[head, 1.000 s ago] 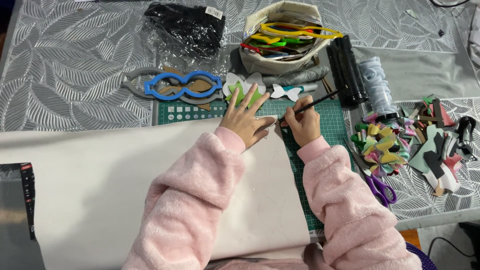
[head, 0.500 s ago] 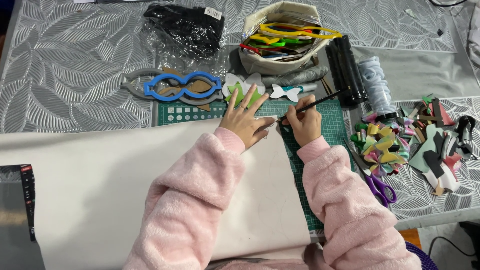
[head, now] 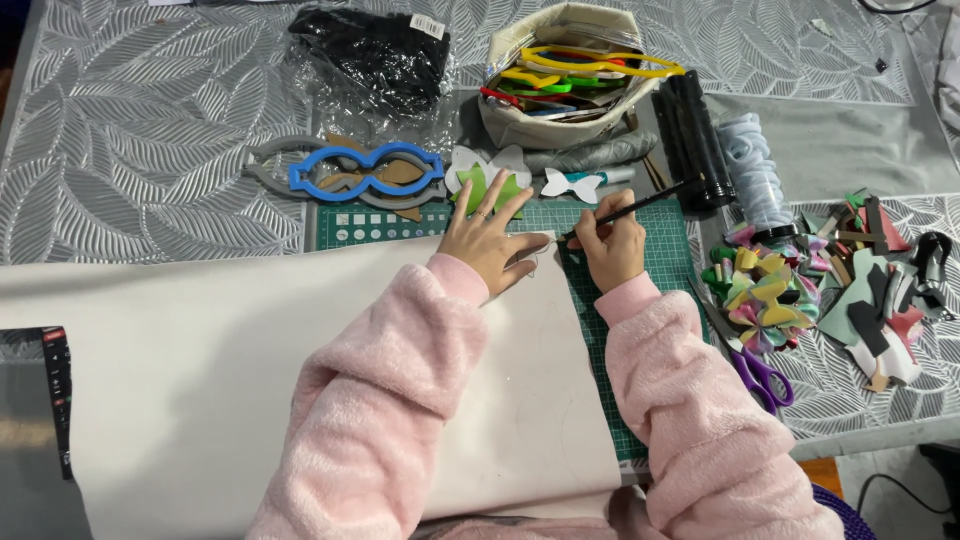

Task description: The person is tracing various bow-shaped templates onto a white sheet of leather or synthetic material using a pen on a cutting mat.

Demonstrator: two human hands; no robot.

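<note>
My left hand [head: 487, 238] lies flat with fingers spread on the top right corner of a large cream sheet [head: 200, 380], pressing it onto a green cutting mat [head: 640, 270]. My right hand [head: 612, 248] grips a thin black pen [head: 640, 207], its tip touching the sheet's corner just right of my left thumb. Both arms wear fluffy pink sleeves. A green and white bow-shaped cutout [head: 487, 172] sits just beyond my left fingertips.
Blue and grey bow templates [head: 365, 175] lie left of the mat. A fabric basket [head: 560, 85] of coloured templates stands at the back, with a black bag [head: 375, 45] to its left. Black rolls [head: 692, 135], coloured bows [head: 760, 295], scraps and purple-handled scissors [head: 765, 375] fill the right.
</note>
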